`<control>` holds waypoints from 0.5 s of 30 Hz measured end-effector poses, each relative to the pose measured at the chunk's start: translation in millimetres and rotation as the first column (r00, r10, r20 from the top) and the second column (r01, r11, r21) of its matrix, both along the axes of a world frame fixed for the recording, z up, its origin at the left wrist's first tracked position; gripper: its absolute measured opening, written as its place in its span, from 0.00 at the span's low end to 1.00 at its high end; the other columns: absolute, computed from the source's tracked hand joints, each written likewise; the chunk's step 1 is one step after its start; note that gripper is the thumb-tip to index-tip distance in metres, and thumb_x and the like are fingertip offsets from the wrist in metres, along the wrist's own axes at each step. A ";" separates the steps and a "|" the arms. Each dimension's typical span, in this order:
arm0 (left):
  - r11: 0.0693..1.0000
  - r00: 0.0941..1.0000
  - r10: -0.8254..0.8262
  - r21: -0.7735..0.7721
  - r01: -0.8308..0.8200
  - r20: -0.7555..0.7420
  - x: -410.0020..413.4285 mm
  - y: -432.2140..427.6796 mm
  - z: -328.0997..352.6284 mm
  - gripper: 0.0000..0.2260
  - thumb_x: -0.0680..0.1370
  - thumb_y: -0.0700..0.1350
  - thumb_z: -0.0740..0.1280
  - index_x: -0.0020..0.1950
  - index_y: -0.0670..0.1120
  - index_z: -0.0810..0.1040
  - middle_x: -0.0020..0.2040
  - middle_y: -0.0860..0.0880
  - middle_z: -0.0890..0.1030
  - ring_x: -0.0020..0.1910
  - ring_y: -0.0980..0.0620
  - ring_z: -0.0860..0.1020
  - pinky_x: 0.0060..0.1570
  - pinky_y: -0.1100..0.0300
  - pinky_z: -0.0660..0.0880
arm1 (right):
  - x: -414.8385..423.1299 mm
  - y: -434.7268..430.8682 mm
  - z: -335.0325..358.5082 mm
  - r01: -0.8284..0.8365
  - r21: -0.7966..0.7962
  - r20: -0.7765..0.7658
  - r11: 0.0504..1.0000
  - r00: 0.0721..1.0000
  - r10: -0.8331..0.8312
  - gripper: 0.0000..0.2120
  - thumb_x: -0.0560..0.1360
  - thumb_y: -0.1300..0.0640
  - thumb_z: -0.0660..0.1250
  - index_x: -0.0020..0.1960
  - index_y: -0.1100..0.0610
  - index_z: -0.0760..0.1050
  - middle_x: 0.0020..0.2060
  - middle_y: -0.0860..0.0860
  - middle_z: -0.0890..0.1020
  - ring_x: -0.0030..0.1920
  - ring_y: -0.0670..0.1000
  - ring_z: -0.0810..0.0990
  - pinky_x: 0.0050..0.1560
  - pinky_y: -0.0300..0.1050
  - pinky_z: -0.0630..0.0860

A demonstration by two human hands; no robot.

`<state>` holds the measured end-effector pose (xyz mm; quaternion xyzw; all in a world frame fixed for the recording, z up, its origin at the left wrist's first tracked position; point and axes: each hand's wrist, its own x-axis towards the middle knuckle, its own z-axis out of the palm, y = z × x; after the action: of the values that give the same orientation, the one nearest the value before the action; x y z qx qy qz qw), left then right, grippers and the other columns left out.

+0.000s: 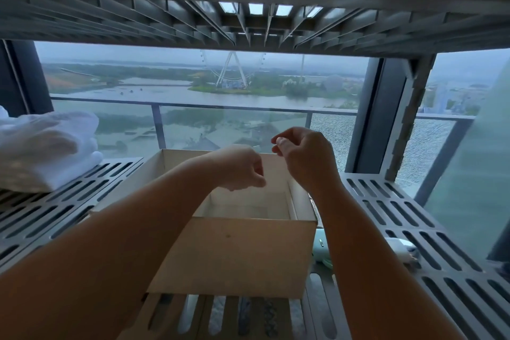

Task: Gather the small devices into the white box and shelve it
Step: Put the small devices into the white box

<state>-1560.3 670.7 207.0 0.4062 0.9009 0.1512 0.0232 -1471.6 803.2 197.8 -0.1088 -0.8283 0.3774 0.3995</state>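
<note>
The white box stands open-topped on the grey slotted shelf, its near wall facing me. The part of its inside that shows holds nothing I can make out. Both my hands hover above its opening. My left hand hangs over the middle with loosely curled fingers and holds nothing. Over the box's far right corner, my right hand is raised with bent fingers, thumb near forefinger, nothing visible between them. A pale green small device shows beside the box's right wall. A white one shows through the slots.
Folded white cloth lies on the shelf at the left. Another slotted shelf sits close overhead. A shelf post rises at the right rear. Behind is a window with a balcony railing. Patterned items show through the slots below the box.
</note>
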 end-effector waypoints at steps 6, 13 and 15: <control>0.977 0.992 -0.044 0.202 0.067 -0.114 21.5 6.1 10.7 0.06 0.79 0.48 0.69 0.50 0.47 0.82 0.38 0.53 0.83 0.33 0.57 0.80 0.38 0.61 0.77 | 19.8 9.9 -2.4 0.095 -0.062 -0.015 0.994 0.995 -0.096 0.08 0.77 0.58 0.66 0.47 0.49 0.84 0.42 0.48 0.87 0.43 0.50 0.86 0.51 0.52 0.82; 0.914 0.973 -0.092 0.370 0.167 -0.212 53.9 29.3 17.6 0.08 0.79 0.51 0.69 0.51 0.48 0.82 0.46 0.50 0.84 0.47 0.49 0.81 0.51 0.51 0.78 | 48.9 32.3 -26.1 0.218 -0.129 0.029 0.967 0.976 -0.216 0.10 0.76 0.59 0.63 0.48 0.49 0.82 0.37 0.46 0.86 0.40 0.49 0.85 0.48 0.56 0.84; 0.914 0.956 -0.132 0.341 0.219 -0.261 64.8 40.2 18.9 0.08 0.78 0.53 0.68 0.51 0.49 0.82 0.47 0.50 0.84 0.47 0.48 0.81 0.51 0.50 0.78 | 60.5 42.8 -35.5 0.271 -0.161 0.040 0.949 0.963 -0.268 0.10 0.76 0.59 0.62 0.46 0.48 0.81 0.36 0.46 0.85 0.39 0.50 0.85 0.48 0.57 0.84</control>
<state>-1495.5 710.9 225.9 0.4979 0.8128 0.2653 -0.1453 -1411.1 846.0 162.3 -0.2569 -0.7752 0.3855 0.4296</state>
